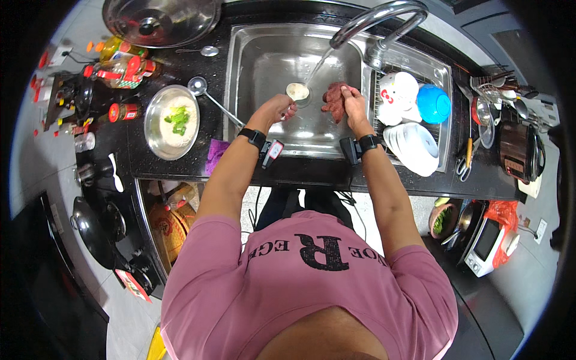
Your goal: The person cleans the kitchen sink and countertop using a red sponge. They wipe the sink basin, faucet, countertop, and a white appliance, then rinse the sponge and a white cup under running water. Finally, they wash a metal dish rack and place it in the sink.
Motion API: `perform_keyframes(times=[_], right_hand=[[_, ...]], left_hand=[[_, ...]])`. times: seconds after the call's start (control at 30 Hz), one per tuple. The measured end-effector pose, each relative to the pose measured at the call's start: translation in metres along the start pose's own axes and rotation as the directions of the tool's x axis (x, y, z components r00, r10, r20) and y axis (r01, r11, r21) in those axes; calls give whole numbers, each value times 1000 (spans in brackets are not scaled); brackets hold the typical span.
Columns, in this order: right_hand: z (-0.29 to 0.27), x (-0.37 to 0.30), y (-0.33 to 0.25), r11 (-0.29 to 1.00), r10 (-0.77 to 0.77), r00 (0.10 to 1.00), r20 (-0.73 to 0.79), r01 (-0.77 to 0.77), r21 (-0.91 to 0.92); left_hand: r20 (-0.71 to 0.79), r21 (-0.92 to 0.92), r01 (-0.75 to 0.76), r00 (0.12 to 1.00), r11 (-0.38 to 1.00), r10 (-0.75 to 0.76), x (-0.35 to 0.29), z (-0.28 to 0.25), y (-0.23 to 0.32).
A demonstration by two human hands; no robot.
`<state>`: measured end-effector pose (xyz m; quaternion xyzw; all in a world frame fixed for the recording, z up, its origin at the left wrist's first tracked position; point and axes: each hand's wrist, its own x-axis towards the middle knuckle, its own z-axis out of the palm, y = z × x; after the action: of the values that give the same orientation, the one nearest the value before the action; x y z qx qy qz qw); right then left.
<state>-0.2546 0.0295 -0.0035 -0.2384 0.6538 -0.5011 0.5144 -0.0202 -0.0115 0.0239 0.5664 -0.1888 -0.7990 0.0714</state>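
Note:
My left hand (277, 111) is closed on a small pale, round cup-like dish (297, 91), tilted over the sink. A thin stream of water (314, 71) from the faucet (384, 23) falls at the dish's edge. To the right of it, my right hand (354, 106) grips a crumpled reddish-brown dishcloth (334, 102). Both hands are above the steel sink basin (258, 54), apart from each other. Fingers hide part of the dish and of the cloth.
Left of the sink are a steel bowl (150, 123) of pale food topped with chopped greens, a ladle (198, 86) and a purple cloth (216, 155). White bowls (414, 147) and a blue bowl (433, 103) stand on the right-hand drying rack. A large glass lid (180, 24) lies far left.

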Motion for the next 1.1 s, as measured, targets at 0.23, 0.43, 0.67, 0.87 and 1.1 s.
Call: perform_keyframes(times=[0.23, 0.43, 0.67, 0.87, 1.1], right_hand=[[-15, 10, -6, 992, 122, 990, 73, -125, 36], [-6, 16, -8, 990, 136, 976, 172, -130, -45], [38, 35, 6, 144, -48, 653, 756, 753, -642], [58, 56, 26, 595, 79, 542, 837, 648, -476], [76, 37, 55, 706, -252, 879, 405, 453, -544]], left_hand=[[32, 99, 75, 996, 992, -79, 49, 13, -5], [6, 140, 124, 992, 982, -126, 50, 0, -4], [117, 530, -107, 992, 841, 52, 28, 1, -4], [159, 571, -216, 976, 792, 152, -6, -18, -6], [57, 276, -221, 975, 936, 214, -12, -11, -9]])
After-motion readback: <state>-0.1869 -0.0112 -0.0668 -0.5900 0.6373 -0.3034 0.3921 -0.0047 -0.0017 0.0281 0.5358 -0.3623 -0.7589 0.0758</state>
